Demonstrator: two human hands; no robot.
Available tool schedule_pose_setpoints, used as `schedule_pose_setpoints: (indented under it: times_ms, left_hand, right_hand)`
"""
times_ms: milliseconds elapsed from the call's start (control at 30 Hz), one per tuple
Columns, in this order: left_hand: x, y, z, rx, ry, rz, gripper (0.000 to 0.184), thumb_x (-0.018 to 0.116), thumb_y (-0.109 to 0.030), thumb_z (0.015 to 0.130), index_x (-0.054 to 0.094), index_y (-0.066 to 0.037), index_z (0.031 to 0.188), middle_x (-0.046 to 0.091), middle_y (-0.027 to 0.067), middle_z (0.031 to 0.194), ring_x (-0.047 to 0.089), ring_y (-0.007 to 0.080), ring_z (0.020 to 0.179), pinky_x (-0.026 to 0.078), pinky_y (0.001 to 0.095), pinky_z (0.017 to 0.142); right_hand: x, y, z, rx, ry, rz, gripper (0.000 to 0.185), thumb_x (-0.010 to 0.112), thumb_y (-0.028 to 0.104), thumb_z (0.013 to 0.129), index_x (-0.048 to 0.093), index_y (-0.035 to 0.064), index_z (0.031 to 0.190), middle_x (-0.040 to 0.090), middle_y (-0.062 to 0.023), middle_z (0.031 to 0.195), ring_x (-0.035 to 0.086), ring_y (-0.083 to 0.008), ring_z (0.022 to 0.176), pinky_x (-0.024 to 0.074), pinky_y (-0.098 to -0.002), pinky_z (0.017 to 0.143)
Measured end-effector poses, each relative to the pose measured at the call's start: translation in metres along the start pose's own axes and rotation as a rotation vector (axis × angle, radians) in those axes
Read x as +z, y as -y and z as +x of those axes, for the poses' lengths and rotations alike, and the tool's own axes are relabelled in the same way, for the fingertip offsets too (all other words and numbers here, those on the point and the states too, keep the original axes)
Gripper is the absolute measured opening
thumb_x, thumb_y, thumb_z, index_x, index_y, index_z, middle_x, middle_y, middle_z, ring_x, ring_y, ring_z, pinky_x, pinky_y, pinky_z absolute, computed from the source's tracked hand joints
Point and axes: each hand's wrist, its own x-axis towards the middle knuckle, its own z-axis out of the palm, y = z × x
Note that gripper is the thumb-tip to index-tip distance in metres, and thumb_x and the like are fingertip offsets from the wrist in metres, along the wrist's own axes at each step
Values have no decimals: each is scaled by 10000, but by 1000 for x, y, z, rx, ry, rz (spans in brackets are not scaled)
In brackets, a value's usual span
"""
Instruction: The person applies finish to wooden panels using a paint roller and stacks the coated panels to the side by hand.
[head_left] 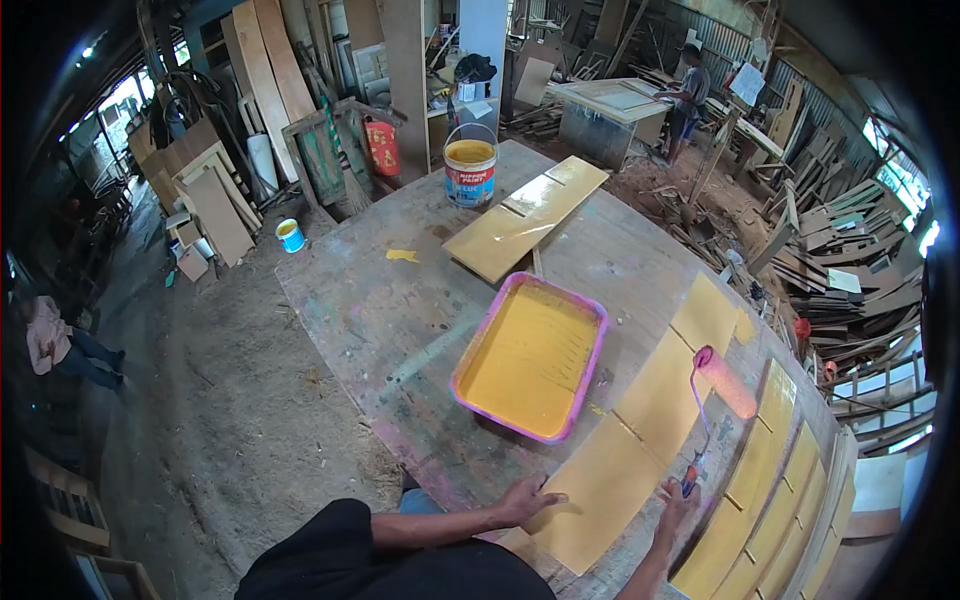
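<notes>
My right hand (675, 505) is closed round the handle of a paint roller (727, 382). The roller's pinkish-orange sleeve hangs over the right edge of a yellowish slotted board (620, 450); whether it touches cannot be made out. My left hand (528, 502) is at the near left edge of that board, fingers stretched and apart, apparently resting on it. Just beyond lies a pink-rimmed paint tray (598, 350) with yellow paint in it. Right of the roller, several painted slotted boards (752, 455) lie side by side.
A paint bucket (470, 180) stands at the table's (400, 310) far end, beside a glossy yellow board (530, 215). A small paint tin (290, 236) is beyond the left edge. Two people (75, 340) are farther off, one left, one at the back. Wood scraps (850, 265) pile up at right.
</notes>
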Motion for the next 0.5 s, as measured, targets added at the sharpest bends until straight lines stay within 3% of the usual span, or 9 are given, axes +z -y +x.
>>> schedule_pose_setpoints:
  times_ms: [67, 100, 167, 200, 233, 300, 367, 433, 500]
  left_hand:
    - [1, 12, -5, 103, -83, -136, 548, 793, -483, 922, 675, 0, 1155, 722, 160, 978, 663, 223, 883, 527, 402, 786]
    - [82, -34, -12, 175, 17, -413, 548, 793, -483, 922, 675, 0, 1155, 722, 160, 978, 663, 223, 883, 527, 402, 786]
    - [24, -1, -26, 166, 72, -654, 521, 801, -455, 924, 671, 2, 1136, 705, 137, 949, 648, 182, 877, 522, 378, 772]
    - [0, 42, -18, 175, 8, -485, 492, 807, -411, 932, 666, 5, 1152, 701, 120, 938, 643, 162, 872, 523, 370, 756]
    - [-39, 54, -33, 181, 26, -478, 492, 807, -411, 932, 666, 5, 1152, 701, 120, 938, 643, 162, 872, 523, 370, 756]
    - [-113, 77, -59, 150, -51, -445, 384, 803, -268, 948, 668, -1, 1189, 716, 71, 1004, 646, 123, 943, 544, 332, 814]
    - [-139, 163, -48, 286, -213, -356, 373, 799, -234, 939, 654, 12, 1180, 721, 80, 1021, 659, 141, 944, 549, 339, 829]
    - [-219, 158, -92, 207, -166, -441, 387, 797, -219, 923, 648, 10, 1196, 731, 89, 1044, 674, 153, 960, 554, 345, 845]
    - [-246, 216, -107, 194, -206, -397, 398, 814, -220, 908, 647, 11, 1186, 730, 104, 1003, 675, 162, 919, 550, 339, 817]
  right_hand:
    - [-10, 20, 0, -60, -18, -89, 295, 684, 145, 917, 565, -5, 1141, 677, -128, 941, 744, -212, 773, 599, -306, 555]
    - [-101, 127, 6, -188, -70, -358, 295, 684, 145, 917, 565, -5, 1141, 677, -128, 941, 744, -212, 773, 599, -306, 555]
    - [-59, 156, -35, -188, -104, -331, 233, 639, 149, 964, 574, -28, 1101, 681, -128, 919, 719, -189, 698, 572, -290, 518]
    - [-41, 146, -44, -191, -109, -339, 233, 637, 159, 969, 568, -25, 1094, 667, -106, 852, 690, -173, 624, 526, -286, 454]
    - [-27, 142, -59, -186, -128, -338, 233, 637, 159, 969, 568, -25, 1094, 667, -106, 852, 690, -173, 624, 526, -286, 454]
    - [-1, 140, -90, -121, -87, -487, 217, 643, 171, 967, 568, 3, 1082, 623, -78, 776, 637, -149, 564, 469, -298, 403]
    - [38, 125, -122, -93, -191, -568, 205, 660, 185, 966, 561, 16, 1027, 577, -61, 736, 560, -135, 532, 420, -314, 424]
    - [71, 93, -137, -165, -138, -526, 213, 678, 194, 958, 583, 11, 1011, 547, -66, 725, 522, -158, 547, 430, -351, 498]
    - [109, 74, -159, -139, -130, -558, 227, 688, 197, 953, 602, 1, 1032, 565, -85, 734, 541, -193, 578, 450, -379, 547]
